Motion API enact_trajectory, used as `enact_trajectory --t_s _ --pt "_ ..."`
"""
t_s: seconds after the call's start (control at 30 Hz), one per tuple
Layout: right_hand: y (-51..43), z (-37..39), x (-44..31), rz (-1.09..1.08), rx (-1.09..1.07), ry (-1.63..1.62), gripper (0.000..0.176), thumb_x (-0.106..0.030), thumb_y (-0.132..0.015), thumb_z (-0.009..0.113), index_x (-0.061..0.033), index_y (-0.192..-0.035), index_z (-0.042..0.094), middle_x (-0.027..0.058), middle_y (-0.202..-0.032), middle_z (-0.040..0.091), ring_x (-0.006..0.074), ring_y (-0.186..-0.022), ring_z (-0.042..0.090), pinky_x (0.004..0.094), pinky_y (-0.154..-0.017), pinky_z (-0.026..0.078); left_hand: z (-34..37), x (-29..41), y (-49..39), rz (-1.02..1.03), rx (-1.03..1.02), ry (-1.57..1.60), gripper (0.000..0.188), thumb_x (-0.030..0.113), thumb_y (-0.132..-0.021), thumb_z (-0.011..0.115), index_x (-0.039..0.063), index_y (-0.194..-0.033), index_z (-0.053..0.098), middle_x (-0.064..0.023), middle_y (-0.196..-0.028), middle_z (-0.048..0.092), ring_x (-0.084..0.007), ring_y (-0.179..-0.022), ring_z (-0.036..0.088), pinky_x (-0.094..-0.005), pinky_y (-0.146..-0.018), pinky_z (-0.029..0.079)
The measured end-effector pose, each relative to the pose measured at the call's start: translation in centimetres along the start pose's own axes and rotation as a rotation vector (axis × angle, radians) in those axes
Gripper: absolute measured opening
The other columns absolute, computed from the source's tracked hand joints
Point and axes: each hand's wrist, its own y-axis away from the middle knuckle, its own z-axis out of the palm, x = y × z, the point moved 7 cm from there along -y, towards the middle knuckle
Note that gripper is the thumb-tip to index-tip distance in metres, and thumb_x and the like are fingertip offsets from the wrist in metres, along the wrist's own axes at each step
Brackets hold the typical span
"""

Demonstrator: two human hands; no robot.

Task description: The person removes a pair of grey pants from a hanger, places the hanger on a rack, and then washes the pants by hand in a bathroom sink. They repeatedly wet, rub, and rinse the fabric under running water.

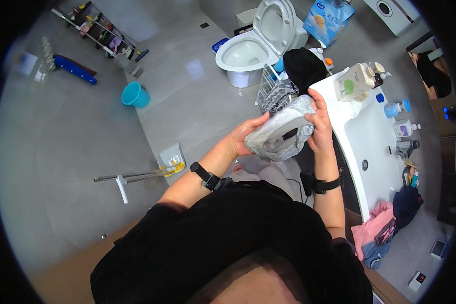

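Observation:
Both of my hands hold a light grey fabric hat (293, 110), with its opening turned up towards me. Inside it I see a grey band and a dark label. My left hand (243, 135) grips the left edge, its thumb raised along the rim. On the other side, my right hand (320, 127) pinches the rim between thumb and fingers. My skin looks wet. Just beyond the hat, a white wire basket (265, 81) holds a black cloth item (304, 70) and a grey patterned cloth (279, 95).
A white washbasin (376, 148) is at my right, with a large pump bottle (355, 81) on its rim. Folded pink clothing (376, 224) hangs over its near end. The toilet (247, 53) stands ahead, lid raised. On the left floor are a turquoise bucket (135, 95) and a dustpan (171, 155).

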Motion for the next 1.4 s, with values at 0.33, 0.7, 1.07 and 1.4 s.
enact_trajectory --t_s 0.33,0.7,1.07,1.4 --pt "-9.8 -4.3 7.3 0.203 0.165 -0.051 0.031 -0.003 -0.083 0.062 -0.0008 -0.113 0.058 0.0076 -0.101 0.063 0.0138 -0.09 0.059 0.0245 -0.081 0.046 1.4 16.4 -0.7 0.568 0.28 -0.77 0.042 0.032 -0.096 0.05 0.007 -0.129 0.046 0.0001 -0.115 0.058 -0.0072 -0.099 0.054 -0.0213 -0.08 0.043" --pt "-26.6 -9.2 8.2 0.01 0.276 0.352 0.033 -0.012 -0.085 0.065 0.0008 -0.114 0.056 0.0051 -0.101 0.062 0.0087 -0.079 0.058 0.0204 -0.074 0.046 4.5 30.0 -9.9 0.498 0.109 -0.663 0.047 0.037 -0.098 0.044 0.008 -0.134 0.037 -0.003 -0.124 0.053 -0.0125 -0.105 0.055 -0.0289 -0.082 0.046" --pt "-30.4 -15.9 9.2 0.159 0.258 1.752 0.064 -0.033 -0.075 0.07 -0.0227 -0.132 0.044 0.0125 -0.139 0.039 0.0391 -0.126 0.038 0.0603 -0.097 0.031 4.0 40.4 -27.2 0.284 -0.201 -0.302 0.051 0.038 -0.098 0.038 0.006 -0.137 0.033 -0.0145 -0.135 0.046 -0.0329 -0.122 0.047 -0.049 -0.1 0.039" --pt "-31.9 -16.8 4.0 0.097 0.615 1.311 0.016 -0.02 -0.085 0.059 -0.0065 -0.091 0.066 0.0112 -0.088 0.064 0.03 -0.085 0.062 0.0367 -0.075 0.049 1.8 43.3 -40.6 -0.033 -0.158 -0.379 0.049 0.04 -0.099 0.032 0.007 -0.137 0.034 -0.0115 -0.133 0.046 -0.0314 -0.122 0.047 -0.0496 -0.101 0.037"
